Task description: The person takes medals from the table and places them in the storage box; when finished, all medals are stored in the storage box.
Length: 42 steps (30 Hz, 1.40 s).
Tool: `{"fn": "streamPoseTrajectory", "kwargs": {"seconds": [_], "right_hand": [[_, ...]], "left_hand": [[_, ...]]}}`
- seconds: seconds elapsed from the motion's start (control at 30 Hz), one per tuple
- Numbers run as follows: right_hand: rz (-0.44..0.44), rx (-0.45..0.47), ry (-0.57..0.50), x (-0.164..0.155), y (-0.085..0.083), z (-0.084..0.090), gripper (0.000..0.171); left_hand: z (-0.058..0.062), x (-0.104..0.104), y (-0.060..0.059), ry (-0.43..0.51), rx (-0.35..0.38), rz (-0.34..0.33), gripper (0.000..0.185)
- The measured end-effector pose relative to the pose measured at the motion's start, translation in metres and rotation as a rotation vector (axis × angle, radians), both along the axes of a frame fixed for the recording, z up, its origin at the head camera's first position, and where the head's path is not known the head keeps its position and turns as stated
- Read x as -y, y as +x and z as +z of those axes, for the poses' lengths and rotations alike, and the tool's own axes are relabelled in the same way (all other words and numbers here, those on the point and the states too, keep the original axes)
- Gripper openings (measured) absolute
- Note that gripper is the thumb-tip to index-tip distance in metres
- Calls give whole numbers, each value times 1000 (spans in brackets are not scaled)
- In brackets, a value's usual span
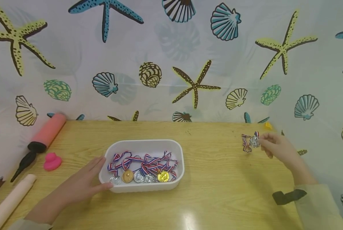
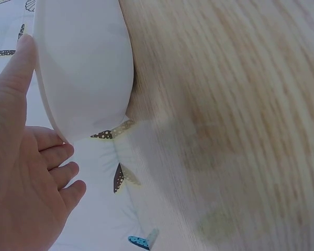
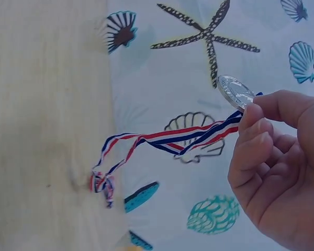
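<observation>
My right hand [image 1: 275, 147] pinches a silver medal [image 1: 254, 141] between thumb and fingertips, above the right side of the table. In the right wrist view, its red, white and blue ribbon [image 3: 172, 138] trails from the hand to a knotted end. My left hand [image 1: 83, 182] touches the left end of a white plastic tub [image 1: 144, 189], thumb at the front rim and fingers along the left side. Inside lie several medals, among them a bronze one [image 1: 127, 176] and a gold one [image 1: 163, 176], with tangled striped ribbons [image 1: 148, 163] behind them.
Left of the tub are a pink rubber duck [image 1: 52, 161], a pink and black hand pump [image 1: 48, 132] and a pale roll [image 1: 11, 201]. A small yellow object [image 1: 267, 126] sits at the back right. A shell-patterned cloth [image 1: 160, 41] rises behind the wooden table [image 1: 211, 191].
</observation>
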State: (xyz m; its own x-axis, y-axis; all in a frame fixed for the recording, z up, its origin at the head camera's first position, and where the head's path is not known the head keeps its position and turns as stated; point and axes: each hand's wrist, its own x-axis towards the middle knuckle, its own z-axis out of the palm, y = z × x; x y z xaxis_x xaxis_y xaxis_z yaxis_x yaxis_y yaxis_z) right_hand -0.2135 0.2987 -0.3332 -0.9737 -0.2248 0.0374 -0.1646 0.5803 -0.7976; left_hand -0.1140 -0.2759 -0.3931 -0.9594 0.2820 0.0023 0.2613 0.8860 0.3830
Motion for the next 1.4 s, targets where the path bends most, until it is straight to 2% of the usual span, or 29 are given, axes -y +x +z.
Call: {"fn": "streamPoseTrajectory", "kwargs": {"seconds": [0.13,0.37,0.6,0.7,0.8,0.87,0.97,1.07,1.17,1.3,1.4], "right_hand": [[30,-52,14,26,-11,36,35],[70,-104,-86,81,-23,92,32],[235,-171,-148,144,-29,145,26],[266,-214,-152,171,-28,164,23],[282,-247,-141,194,-29,172,20],[301,-243,-144,206,-31,170,17],[319,-173,-169,221,-36,154,14],[322,-76,-187,232,-43,127,12],[320,-8,-161,240,-48,97,11],[334,40,-120,252,-50,64,10],[358,69,-116,264,-48,45,10]], "left_hand": [[-1,1,0,7,-16,-4,90],[-2,2,-1,13,-4,-7,91],[-1,2,-1,2,-15,-12,91],[0,1,0,5,-18,-14,91],[1,1,1,9,-19,-13,91],[2,1,2,14,-23,-12,90],[2,0,2,12,-26,-13,90],[2,0,2,11,-24,-16,90],[2,-1,2,9,-18,-16,90],[4,-2,1,6,-12,-14,91],[5,-1,2,3,-11,-10,92]]}}
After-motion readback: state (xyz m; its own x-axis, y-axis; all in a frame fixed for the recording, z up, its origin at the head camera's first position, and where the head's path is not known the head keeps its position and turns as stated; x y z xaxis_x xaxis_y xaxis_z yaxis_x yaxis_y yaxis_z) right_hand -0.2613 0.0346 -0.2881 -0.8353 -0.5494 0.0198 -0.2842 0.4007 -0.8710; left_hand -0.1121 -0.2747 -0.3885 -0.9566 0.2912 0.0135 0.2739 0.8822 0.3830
